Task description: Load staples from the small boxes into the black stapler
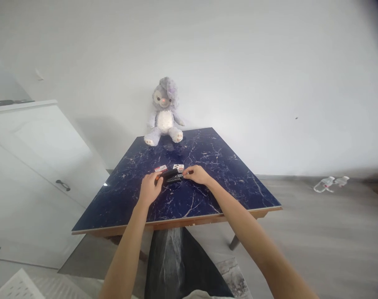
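A black stapler (pixel 172 176) with a silver metal end lies on the blue marbled table, its top part seeming raised from the base. My left hand (pixel 150 187) is closed around its left end, the thumb along the near side. At the metal end on the right, my right hand (pixel 196 174) pinches thumb and finger together; whatever lies between those fingertips is too small to make out. Just behind the stapler sit a small red and white box (pixel 160 168) and a white box with dark and red print (pixel 178 167).
A grey plush toy (pixel 165 112) sits at the back of the blue table (pixel 204 199), against the wall. To the left stands a white cabinet (pixel 36 178). Clear plastic bottles (pixel 325 184) lie on the floor at right. A white perforated object (pixel 19 286) is at lower left.
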Demonstrator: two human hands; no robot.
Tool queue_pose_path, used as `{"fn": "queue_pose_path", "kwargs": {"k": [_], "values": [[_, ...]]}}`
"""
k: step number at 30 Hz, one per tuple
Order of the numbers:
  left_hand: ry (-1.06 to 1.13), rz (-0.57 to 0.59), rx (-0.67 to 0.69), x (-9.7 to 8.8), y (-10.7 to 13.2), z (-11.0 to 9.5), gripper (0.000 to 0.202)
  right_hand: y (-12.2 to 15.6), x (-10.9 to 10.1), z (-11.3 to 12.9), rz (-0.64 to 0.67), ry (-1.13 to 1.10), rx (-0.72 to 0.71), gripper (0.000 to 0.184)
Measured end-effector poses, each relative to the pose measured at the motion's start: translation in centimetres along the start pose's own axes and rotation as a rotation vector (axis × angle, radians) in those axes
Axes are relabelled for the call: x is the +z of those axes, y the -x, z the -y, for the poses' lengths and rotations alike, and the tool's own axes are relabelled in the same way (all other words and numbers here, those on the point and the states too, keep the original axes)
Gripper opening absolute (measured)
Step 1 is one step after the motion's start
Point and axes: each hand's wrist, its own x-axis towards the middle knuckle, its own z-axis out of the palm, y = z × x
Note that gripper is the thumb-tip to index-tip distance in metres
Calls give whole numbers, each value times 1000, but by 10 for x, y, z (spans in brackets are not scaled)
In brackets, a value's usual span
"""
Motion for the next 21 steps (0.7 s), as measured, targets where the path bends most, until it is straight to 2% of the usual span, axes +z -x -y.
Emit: {"fn": "queue_pose_path", "kwargs": {"k": [4, 6, 8, 11, 16, 21], "values": [[-103, 13, -22, -3, 0, -2, 36, 3, -3, 6, -39, 93, -61, 14], [-170, 17, -32, -3, 0, -3, 41, 6, -9, 9, -152, 188, 41, 23], [-223, 32, -23, -3, 0, -6, 47, 8, -14, 10, -250, 281, 207, 42], [-256, 60, 17, -3, 1, -11, 56, 10, -18, 12, -260, 352, 320, 56], [-227, 51, 40, -1, 2, -10, 60, 12, -2, 29, -231, 451, 246, 51], [-76, 73, 159, 6, 0, -8, 58, 15, 17, 50, -175, 426, 117, 52]]}}
